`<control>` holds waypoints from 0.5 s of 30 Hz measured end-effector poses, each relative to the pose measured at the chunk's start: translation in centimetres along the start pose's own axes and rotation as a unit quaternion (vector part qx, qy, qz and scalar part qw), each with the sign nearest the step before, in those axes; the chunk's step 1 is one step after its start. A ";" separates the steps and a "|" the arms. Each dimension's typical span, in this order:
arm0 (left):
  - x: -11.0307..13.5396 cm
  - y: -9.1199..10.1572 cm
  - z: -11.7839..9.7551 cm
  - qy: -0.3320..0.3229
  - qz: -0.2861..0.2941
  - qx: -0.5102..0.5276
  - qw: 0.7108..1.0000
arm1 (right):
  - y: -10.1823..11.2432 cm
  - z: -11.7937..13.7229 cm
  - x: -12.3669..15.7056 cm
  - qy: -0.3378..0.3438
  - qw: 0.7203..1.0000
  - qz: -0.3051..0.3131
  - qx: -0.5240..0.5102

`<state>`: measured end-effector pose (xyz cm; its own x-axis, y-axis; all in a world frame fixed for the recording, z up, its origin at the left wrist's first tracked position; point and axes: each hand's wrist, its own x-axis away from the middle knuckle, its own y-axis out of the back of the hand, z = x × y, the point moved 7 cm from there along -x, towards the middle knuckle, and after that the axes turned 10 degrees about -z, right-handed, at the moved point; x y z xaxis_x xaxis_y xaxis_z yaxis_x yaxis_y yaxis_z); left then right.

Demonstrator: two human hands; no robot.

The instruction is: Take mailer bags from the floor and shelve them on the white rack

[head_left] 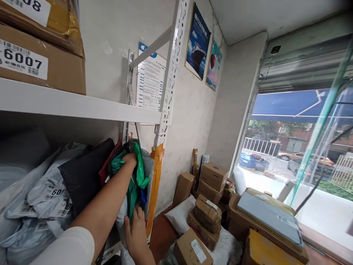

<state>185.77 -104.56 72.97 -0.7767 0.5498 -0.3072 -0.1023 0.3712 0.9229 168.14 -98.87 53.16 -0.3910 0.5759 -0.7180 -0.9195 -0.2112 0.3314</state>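
Note:
On the lower shelf's right end, my left hand [129, 160] reaches in among green plastic parcel bags [141, 165]. Its fingers are hidden in the folds, so their grip does not show. Lower down, my right hand [136, 230] rests against the front of the same packed parcels, thumb apart from the stretched fingers. A bit of blue plastic [143, 195] shows just above it. Left of the green bags stand a red parcel bag [111, 162] and a black parcel bag [86, 175]. A grey bag [149, 167] is wedged against the shelf post.
The white shelf post [168, 84] has orange tape [157, 180] on its lower part. Labelled grey parcel bags [49, 187] fill the shelf at left. Cardboard boxes [42, 60] stand on the shelf above. Several cartons [193, 250] and a white sack [180, 213] lie on the floor at right.

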 end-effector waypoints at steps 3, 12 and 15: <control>1.0 0.0 0.6 0.008 0.003 -0.015 1.000 | 1.2 0.1 -0.1 0.012 0.999 -0.025 0.028; 6.7 1.4 1.3 -0.065 -0.049 -0.018 0.997 | 5.7 7.7 -11.5 0.119 0.984 -0.129 -0.008; 7.4 2.0 1.9 -0.072 -0.064 0.005 0.995 | 2.7 7.2 -16.1 0.050 0.990 -0.060 0.114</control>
<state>181.01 -98.27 72.11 -0.6602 0.5994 -0.4526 -0.1879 0.4516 0.8722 172.26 -103.02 70.01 -0.2913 0.5027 -0.8139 -0.9316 0.0441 0.3607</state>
